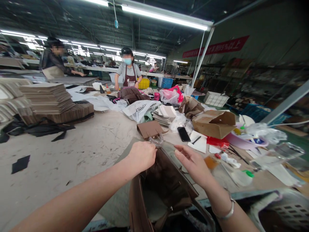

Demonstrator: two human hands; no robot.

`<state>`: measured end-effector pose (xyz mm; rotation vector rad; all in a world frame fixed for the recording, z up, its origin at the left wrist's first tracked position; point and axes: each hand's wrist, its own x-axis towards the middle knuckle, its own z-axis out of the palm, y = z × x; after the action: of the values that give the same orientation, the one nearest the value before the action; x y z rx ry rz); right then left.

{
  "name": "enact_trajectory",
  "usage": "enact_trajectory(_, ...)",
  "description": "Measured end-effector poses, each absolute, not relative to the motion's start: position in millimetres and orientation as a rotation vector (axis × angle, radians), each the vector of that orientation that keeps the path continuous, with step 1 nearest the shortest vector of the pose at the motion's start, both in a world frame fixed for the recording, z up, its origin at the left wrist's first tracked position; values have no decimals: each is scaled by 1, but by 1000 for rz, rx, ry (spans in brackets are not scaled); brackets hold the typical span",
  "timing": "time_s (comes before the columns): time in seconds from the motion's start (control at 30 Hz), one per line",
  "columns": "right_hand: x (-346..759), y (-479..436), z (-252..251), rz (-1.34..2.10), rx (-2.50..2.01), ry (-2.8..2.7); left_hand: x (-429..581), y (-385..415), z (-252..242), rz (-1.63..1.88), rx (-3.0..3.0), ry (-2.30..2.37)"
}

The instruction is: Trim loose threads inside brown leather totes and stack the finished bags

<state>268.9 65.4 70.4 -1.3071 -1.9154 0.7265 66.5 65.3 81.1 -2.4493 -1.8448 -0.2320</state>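
Note:
A brown handbag (169, 190) lies in front of me with its mouth open, its dark lining showing. My left hand (143, 157) is closed at the bag's far corner, gripping its edge; the fingertips are partly hidden. Over the right side of the bag is my right hand (191, 162), fingers apart and holding nothing. Just beyond my left hand, a plastic-wrapped loop (157, 140) rests by a flat brown panel (150, 129). A grey-green sheet (118, 188) lies under the bag.
Stacked brown panels (48, 98) stand at left. Beyond my right hand are a phone (183, 134), a pen (196, 140) on paper, an open cardboard box (213, 123) and an amber bottle (212, 161). A co-worker (129, 72) stands across the table (96, 141).

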Motion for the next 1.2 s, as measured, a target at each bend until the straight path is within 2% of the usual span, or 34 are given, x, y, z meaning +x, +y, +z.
enact_trajectory(0.23, 240, 62, 80, 294, -1427, -2347, 66, 66, 81, -241, -2429, -1879)
enact_trajectory(0.4, 229, 70, 80, 92, -1495, -2440, 63, 66, 78, -242, -2424, -1855)
enact_trajectory(1.03, 226, 80, 72, -107, -1491, -2501, 63, 69, 74, -234, -2403, -1850)
enact_trajectory(1.2, 226, 80, 72, -7, -1493, -2495, 62, 68, 74, -231, -2412, -1857)
